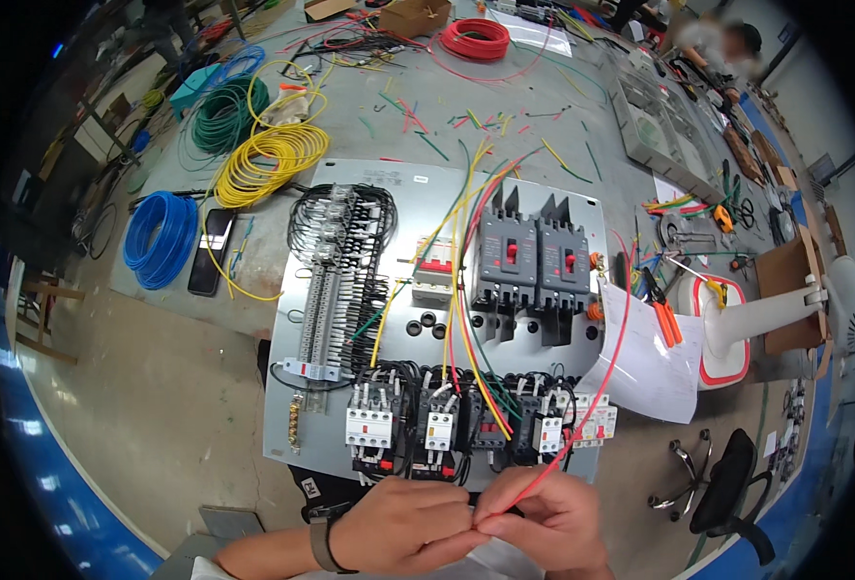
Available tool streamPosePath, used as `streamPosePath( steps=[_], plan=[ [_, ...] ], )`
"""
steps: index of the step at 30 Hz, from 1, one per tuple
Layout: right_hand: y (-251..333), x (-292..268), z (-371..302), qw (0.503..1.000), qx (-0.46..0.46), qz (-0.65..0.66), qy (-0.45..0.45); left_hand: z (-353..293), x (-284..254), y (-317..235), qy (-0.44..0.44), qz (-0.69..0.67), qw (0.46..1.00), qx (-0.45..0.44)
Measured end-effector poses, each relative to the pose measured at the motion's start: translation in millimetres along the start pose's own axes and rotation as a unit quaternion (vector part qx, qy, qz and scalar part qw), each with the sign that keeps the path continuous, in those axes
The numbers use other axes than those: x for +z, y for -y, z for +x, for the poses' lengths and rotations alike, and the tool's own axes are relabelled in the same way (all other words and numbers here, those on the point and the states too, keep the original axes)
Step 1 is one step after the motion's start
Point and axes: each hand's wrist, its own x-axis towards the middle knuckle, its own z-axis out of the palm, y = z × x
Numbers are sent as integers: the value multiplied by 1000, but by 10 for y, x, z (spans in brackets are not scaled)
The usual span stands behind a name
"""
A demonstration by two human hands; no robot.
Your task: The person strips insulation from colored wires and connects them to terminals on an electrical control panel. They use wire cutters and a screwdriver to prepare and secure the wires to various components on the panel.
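Observation:
My left hand [413, 527] and my right hand [548, 522] meet at the near edge of a metal mounting plate [282, 425]. Both are closed, fingertips together around the lower end of a red wire [590, 411]; the tip itself is hidden. From there the wire arcs up and right over the plate. Just beyond my hands sits a row of contactors [369, 425] with black wiring. Farther up the plate stand two dark grey circuit breakers [510, 256] with red levers, and a small breaker [434, 256]. Loose yellow, green and red wires [456, 290] run between them.
Left on the table are coils of blue wire [160, 242], yellow wire [273, 159] and green wire [224, 116], plus a phone [212, 251]. To the right lie a paper sheet [655, 362], orange-handled pliers [662, 314] and a white fan [737, 329]. Another person works far right.

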Motion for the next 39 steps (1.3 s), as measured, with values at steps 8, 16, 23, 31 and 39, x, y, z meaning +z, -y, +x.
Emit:
streamPosePath(
  steps=[8, 16, 23, 31, 39],
  plan=[
    [-131, -20, -66, 999, 16, -14, -47, -140, 71, 78, 22, 49, 998, -31],
    [0, -387, -6, 991, 1, -1, -134, -286, 53, -16, 120, 48, 989, -68],
    [226, -969, 81, 978, -34, -46, -199, -496, 49, -69, 153, 44, 985, -73],
    [507, -1528, 203, 971, -54, -91, -213, -691, -43, -114, 169, 51, 982, -63],
    [639, -2082, 273, 969, -73, -80, -223, -828, -127, -112, 178, 15, 981, -80]
  ],
)
